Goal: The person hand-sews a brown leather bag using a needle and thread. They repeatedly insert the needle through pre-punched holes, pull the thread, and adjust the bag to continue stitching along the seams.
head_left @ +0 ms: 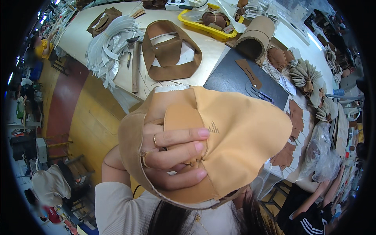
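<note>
The tan leather piece point(246, 133) is nearest to us, held up in front of the worktop point(213, 51), its broad smooth panel spreading to the right and its brown curved edge on the left. Our left hand point(166, 156) reaches in from behind that edge; its fingers point(182, 135), slightly parted, lie flat across the inside and hold the piece, while the thumb is out of sight. Our right hand is hidden behind the leather, so we cannot tell how its fingers stand.

Beyond it, a brown leather piece point(168, 73) lies beside a hammer point(135, 68), a pen point(129, 59) and a pile of white strips point(103, 51). To the right, a brown strap point(248, 73) and a blue-handled tool point(263, 95) rest on a dark mat point(231, 76), near a hollow brown roll point(256, 35). Farther back we see a yellow tray point(203, 29) of brown pieces.
</note>
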`<state>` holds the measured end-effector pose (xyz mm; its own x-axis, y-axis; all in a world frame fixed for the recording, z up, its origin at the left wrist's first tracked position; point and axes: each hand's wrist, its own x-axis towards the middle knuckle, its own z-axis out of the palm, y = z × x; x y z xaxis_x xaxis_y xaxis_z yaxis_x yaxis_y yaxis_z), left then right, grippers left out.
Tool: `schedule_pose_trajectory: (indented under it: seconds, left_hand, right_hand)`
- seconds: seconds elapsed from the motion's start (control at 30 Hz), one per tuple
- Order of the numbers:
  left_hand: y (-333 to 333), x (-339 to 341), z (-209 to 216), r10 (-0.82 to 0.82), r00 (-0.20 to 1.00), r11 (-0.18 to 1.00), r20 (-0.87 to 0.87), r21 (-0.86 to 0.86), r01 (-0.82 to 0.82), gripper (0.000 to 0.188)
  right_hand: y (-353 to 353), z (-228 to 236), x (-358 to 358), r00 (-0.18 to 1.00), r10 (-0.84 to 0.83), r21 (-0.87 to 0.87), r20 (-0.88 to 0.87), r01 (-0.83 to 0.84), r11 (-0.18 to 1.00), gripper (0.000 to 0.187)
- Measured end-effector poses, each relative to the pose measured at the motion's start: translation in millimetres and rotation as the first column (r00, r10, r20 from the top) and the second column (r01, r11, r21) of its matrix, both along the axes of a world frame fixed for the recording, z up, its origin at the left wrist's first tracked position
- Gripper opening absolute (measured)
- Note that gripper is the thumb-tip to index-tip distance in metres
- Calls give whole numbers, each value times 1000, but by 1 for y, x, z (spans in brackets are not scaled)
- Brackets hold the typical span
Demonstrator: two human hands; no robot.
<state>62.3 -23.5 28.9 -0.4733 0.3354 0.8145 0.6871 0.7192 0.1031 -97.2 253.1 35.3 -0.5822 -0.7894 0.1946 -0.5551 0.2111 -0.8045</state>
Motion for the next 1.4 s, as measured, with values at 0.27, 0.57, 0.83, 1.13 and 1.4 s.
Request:
schedule_pose_trajectory:
  seconds: [0.27, 0.57, 0.83, 1.13, 1.4]
  left_hand:
    - [4, -3, -3, -30, 999, 995, -33, 93, 33, 31]
    - [8, 8, -2, 38, 999, 999, 14, 29, -38, 21]
    - [5, 14, -9, 138, 977, 990, 160, -24, -136, 40]
    - [-25, 3, -2, 434, 838, 901, 331, -153, -406, 35]
    - [-11, 10, 30, 341, 917, 858, 204, -467, -215, 30]
  right_hand:
    - [-46, -33, -73, 932, -361, -170, 42, 363, 916, 29]
    - [-125, -88, -122, 929, -364, -180, 68, 370, 911, 29]
    - [-120, -65, 7, 959, -282, -317, -25, 260, 912, 29]
    - [-49, 7, 13, 885, 465, 252, -2, -450, 857, 45]
    - [-88, 7, -14, 900, 298, -144, -319, -356, 923, 34]
